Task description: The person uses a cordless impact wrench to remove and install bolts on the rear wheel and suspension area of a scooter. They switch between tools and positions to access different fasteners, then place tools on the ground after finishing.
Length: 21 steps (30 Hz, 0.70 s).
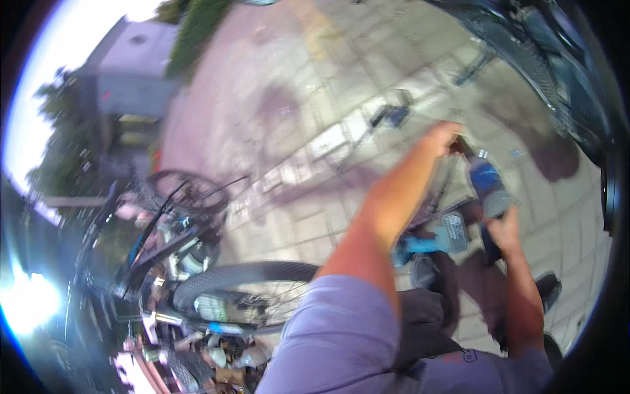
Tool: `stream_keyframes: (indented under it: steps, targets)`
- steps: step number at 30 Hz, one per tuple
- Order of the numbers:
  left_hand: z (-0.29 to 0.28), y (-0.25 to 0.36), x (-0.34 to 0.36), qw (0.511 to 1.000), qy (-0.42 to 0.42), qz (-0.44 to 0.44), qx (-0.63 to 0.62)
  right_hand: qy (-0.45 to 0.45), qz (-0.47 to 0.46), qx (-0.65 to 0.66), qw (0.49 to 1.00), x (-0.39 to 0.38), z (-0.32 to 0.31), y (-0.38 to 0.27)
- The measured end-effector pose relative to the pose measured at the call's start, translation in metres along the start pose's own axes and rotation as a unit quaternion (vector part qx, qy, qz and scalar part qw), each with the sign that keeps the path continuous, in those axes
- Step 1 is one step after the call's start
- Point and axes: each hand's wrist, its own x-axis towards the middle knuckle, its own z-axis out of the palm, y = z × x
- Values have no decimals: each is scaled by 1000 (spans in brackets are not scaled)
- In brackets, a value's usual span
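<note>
Right of centre: right hand [504, 230] wrapped around base of a blue bottle [489, 185]; left hand [441, 139] clenched at its cap end. Reads as mid cap-twist, though blur hides the cap itself. Next move likely needs a firm base hold. Bike wheel [246, 295] lower left, paved ground [315, 98] behind.

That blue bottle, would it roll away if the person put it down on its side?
Probably. The bottle looks round and smooth, so it could roll on the paving. It seems small and likely light, since the right hand holds its base alone.
</note>
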Motion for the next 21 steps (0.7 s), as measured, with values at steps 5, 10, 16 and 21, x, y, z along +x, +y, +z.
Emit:
stream_keyframes:
  steps: [5,10,16,21]
  targets:
    - [-15,-7,-22,996,86,32,-6,8,97,186,978,25,20,4]
    - [-38,-15,-58,988,137,62,-29,-72,158,251,952,59,-11,37]
    - [-50,-23,-90,989,134,64,-2,-84,206,397,891,88,-55,81]
    - [-54,-27,-113,986,156,62,2,-52,216,350,910,98,-39,93]
